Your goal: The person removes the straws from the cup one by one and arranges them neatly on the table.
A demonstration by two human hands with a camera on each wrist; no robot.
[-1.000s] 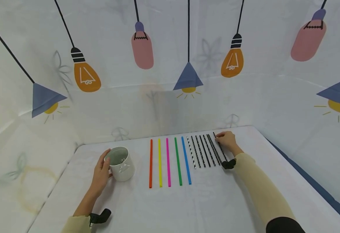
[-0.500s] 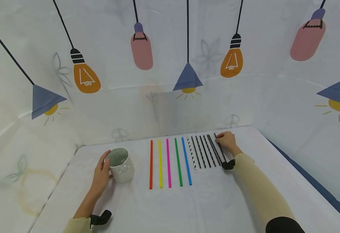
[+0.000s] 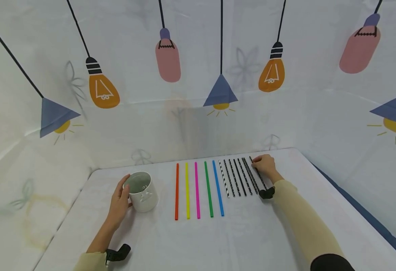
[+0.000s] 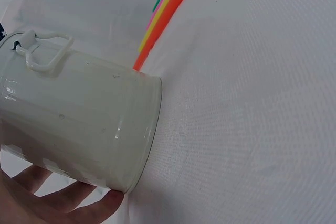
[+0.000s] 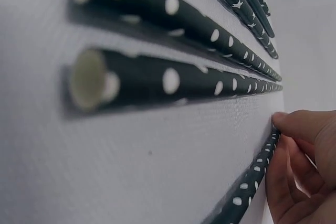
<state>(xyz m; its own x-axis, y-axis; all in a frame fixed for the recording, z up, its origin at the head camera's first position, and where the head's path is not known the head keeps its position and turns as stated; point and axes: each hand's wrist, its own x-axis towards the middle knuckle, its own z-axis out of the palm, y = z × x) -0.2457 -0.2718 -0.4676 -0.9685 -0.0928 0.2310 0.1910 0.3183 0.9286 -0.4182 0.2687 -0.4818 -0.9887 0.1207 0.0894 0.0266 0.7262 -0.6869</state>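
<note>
My left hand point(image 3: 118, 205) grips the left side of a white metal pot point(image 3: 145, 201), which stands upright on the table. In the left wrist view, the fingers point(image 4: 100, 209) curl round the pot near its base, and a small wire handle point(image 4: 50, 59) shows on its wall. Over at the right, my right hand point(image 3: 265, 165) pinches a black straw with white dots point(image 5: 249, 184) between thumb and fingers, toward its far end. Two more dotted black straws lie beside it, one being the near dotted straw point(image 5: 173, 81) in the right wrist view.
Coloured straws lie in a row mid-table: an orange straw point(image 3: 176, 192), then yellow, pink, green and a blue straw point(image 3: 219, 190). Several black-and-white patterned straws point(image 3: 240, 178) follow to their right. A white curtain with printed lamps point(image 3: 184, 128) rises behind the white table point(image 3: 198, 241).
The view has shifted very slightly. Both hands stay in place, the left on the pot and the right at the dotted straw.
</note>
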